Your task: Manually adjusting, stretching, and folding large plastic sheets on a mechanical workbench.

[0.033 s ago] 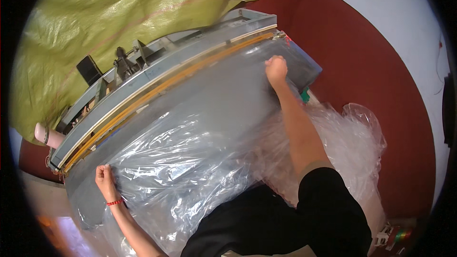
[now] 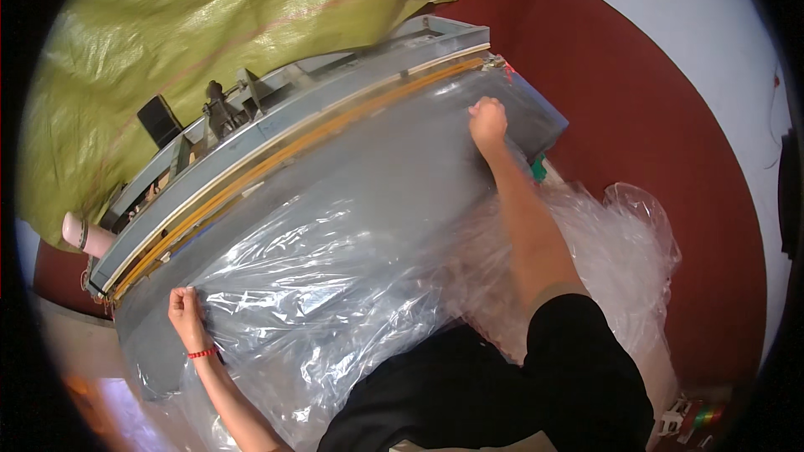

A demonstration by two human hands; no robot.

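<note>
A large sheet of clear plastic film (image 2: pixel 310 276) lies stretched over a dark grey tabletop (image 2: pixel 151 318), wrinkled and shiny at its near left. My left hand (image 2: pixel 186 310), with a red bead bracelet at the wrist, pinches the film's left edge. My right hand (image 2: pixel 487 121) is closed in a fist at the far right end of the tabletop, on the film's far right part. The grip of both hands looks tight, with fingertips partly hidden. Loose film (image 2: pixel 578 243) bunches up to the right of my right forearm and hangs down.
Along the table's far side runs a long grey metal machine frame (image 2: pixel 276 121) with an orange strip (image 2: pixel 335 125). A pink bottle (image 2: pixel 88 234) and a black phone-like slab (image 2: pixel 159 121) sit by it. A yellow-green tarp (image 2: pixel 251 17) covers the area behind. The floor is dark red (image 2: pixel 670 159).
</note>
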